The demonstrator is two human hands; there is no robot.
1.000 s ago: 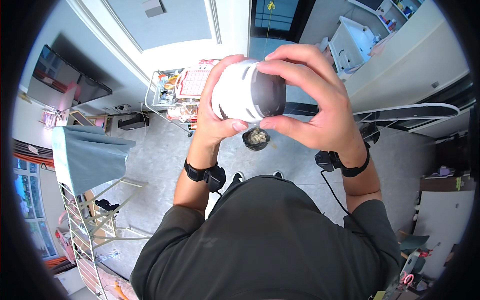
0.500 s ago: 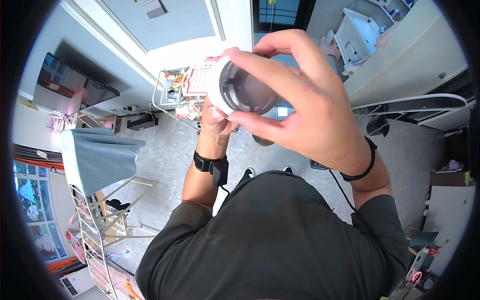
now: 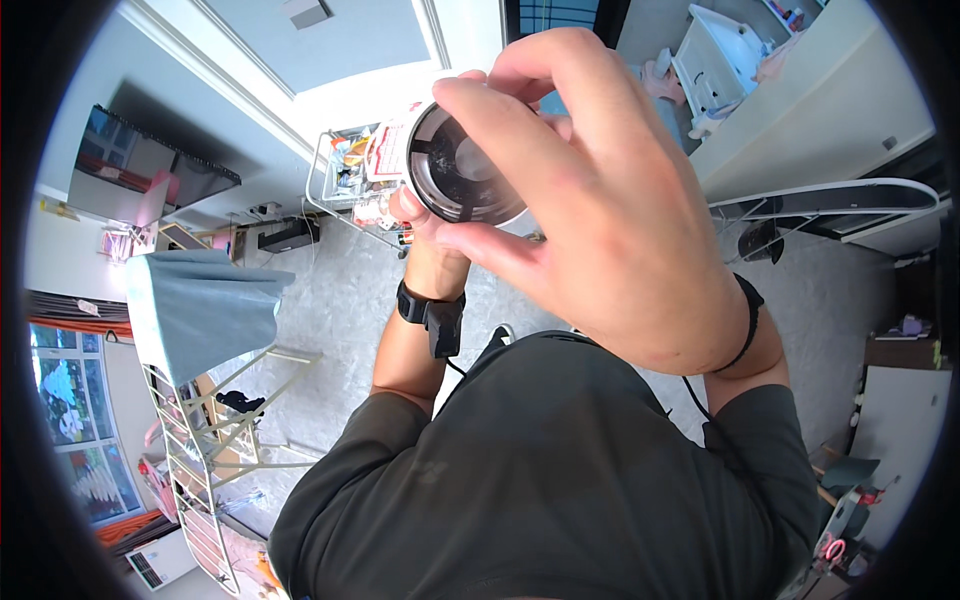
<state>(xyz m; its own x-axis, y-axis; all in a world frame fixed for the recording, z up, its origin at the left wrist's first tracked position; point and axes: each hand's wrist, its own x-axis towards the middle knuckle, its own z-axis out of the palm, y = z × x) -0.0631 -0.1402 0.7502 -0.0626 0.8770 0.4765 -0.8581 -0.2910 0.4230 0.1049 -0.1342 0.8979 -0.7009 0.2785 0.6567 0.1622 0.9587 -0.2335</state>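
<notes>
Both my hands are raised in front of me around a white round container (image 3: 462, 165) with a dark, see-through end. That end is turned toward me, showing a shiny ring and dark bars inside. My left hand (image 3: 432, 238) grips the white body from behind and below, its thumb along the near side; its other fingers are mostly hidden. My right hand (image 3: 620, 210) curves over the dark end from the right, with fingers across the top and the thumb at the lower rim. Beside the container shows a white panel with red grid lines (image 3: 388, 152); I cannot tell whether it belongs to it.
Behind my hands stands a wire cart (image 3: 322, 185) with packets and small items. A metal rack (image 3: 190, 455) with a blue-grey cloth (image 3: 205, 305) is at left. An ironing board (image 3: 850, 203) stands at right, a white washbasin (image 3: 718, 55) at the far right.
The container has tilted, so more of its dark end and inside shows. My right hand has come nearer, looks larger and has shifted slightly left at the fingertips.
</notes>
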